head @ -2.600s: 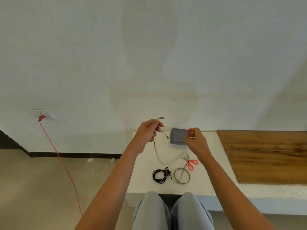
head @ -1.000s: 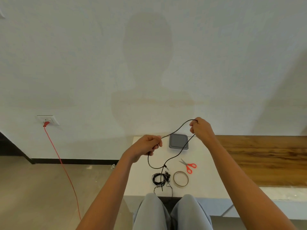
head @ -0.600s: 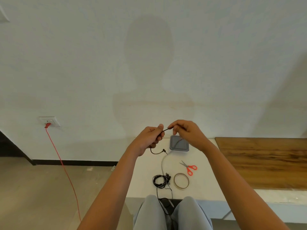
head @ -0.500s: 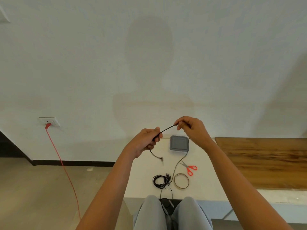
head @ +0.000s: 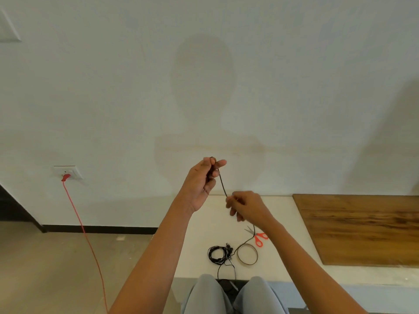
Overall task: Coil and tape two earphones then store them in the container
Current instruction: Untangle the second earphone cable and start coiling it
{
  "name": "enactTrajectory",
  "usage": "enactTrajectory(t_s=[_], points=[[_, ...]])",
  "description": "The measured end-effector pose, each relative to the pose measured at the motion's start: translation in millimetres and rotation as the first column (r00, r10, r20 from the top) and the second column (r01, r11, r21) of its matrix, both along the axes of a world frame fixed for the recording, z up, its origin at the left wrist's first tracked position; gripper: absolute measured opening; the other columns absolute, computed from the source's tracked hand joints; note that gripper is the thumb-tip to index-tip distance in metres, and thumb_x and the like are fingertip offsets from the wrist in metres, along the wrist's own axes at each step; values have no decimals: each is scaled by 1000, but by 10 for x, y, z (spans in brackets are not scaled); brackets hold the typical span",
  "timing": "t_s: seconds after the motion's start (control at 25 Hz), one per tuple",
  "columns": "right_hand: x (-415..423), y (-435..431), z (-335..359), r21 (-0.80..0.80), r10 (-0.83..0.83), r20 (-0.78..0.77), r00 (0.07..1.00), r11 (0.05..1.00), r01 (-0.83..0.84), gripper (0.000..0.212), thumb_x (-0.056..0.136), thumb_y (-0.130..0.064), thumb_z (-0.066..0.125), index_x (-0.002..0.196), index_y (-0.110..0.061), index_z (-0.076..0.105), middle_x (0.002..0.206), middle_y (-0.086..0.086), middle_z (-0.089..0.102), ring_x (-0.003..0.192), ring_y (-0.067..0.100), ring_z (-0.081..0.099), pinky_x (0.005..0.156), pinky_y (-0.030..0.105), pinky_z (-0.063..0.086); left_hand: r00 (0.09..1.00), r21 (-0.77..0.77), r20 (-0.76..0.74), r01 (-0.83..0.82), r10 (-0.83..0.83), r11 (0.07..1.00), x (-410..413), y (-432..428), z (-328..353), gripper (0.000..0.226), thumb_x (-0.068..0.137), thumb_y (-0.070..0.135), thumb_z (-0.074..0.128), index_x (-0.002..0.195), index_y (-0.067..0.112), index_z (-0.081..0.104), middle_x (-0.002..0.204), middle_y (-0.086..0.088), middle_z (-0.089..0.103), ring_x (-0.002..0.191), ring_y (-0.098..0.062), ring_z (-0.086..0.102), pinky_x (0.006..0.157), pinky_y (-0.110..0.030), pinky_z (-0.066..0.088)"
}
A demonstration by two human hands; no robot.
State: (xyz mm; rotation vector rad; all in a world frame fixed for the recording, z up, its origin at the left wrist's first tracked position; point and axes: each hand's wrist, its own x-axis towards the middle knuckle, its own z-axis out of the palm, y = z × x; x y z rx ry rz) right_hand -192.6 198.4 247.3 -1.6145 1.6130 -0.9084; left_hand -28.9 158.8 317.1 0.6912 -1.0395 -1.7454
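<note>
Your left hand (head: 204, 179) holds the black earphone cable (head: 223, 185) raised in a closed grip; your right hand (head: 246, 206) pinches it lower down, above the desk (head: 204, 234).

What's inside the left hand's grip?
Black earphone cable: a small loop pokes out above the left hand, one strand runs down to the right hand. How many turns the fingers cover is hidden.

matt white table (head: 199, 234), grainy wood board (head: 362, 227), glossy tape ring (head: 247, 257)
</note>
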Motion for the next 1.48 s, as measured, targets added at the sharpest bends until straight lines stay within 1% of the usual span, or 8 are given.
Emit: enactTrajectory(t_s=[0.36,0.52,0.68,0.8,0.92,1.04,1.24,1.48], points=[[207,395,514,-34,332,171,928,943,-331,20,93,-16,56,83,-1,63,64,11,67,50,19,60,52,27,50,935,-289,330,-32,131,957,3,-121,-313,27,100,21,46,100,-3,57,114,-8,70,110,-18,66,78,-21,55],[146,261,721,-136,284,-14,959,949,-283,23,94,-13,50,76,-7,64,57,2,62,47,13,55,51,21,46,933,-310,360,114,5,944,32,-101,-354,27,98,26,49,92,6,65,91,-4,73,107,-25,66,81,-35,54],[41,236,584,-27,334,-169,927,939,-344,24,88,-19,52,68,-13,65,58,3,61,52,8,51,56,26,43,934,-223,355,40,43,974,24,-105,-281,24,99,28,47,88,14,64,104,-5,74,110,-17,66,83,-46,49],[94,330,424,70,452,-227,862,891,-449,24,89,-25,53,75,-12,66,68,7,66,57,10,58,60,29,49,905,-248,421,44,67,968,18,-91,-231,24,100,27,46,85,16,62,107,-6,74,108,-9,66,83,-40,50],[73,255,483,-77,345,-137,929,931,-357,18,90,-19,57,78,-7,64,69,9,65,59,7,59,61,32,50,853,-309,522,181,8,934,-1,10,-249,28,100,22,47,79,15,64,81,2,74,76,-3,68,67,-16,48],[-27,86,635,-221,202,-164,966,946,-235,17,90,-21,60,79,-10,66,65,3,66,56,8,54,57,28,45,823,-254,565,248,-64,935,10,90,-279,33,102,19,43,78,14,65,64,8,69,66,-5,66,66,-20,43],[-177,-176,683,-247,61,99,993,968,-35,8,83,-23,72,78,-18,71,70,2,67,59,12,54,54,21,46,906,-64,376,235,-194,970,55,126,-255,36,103,20,36,76,10,58,65,-3,67,83,-25,73,94,-56,48],[-12,-204,96,-9,23,420,907,1000,-21,20,93,-7,55,80,-11,70,60,2,59,49,11,47,52,25,40,969,-34,46,246,-244,969,7,159,-78,33,102,12,37,73,9,53,78,-11,72,85,-25,72,87,-57,53]])
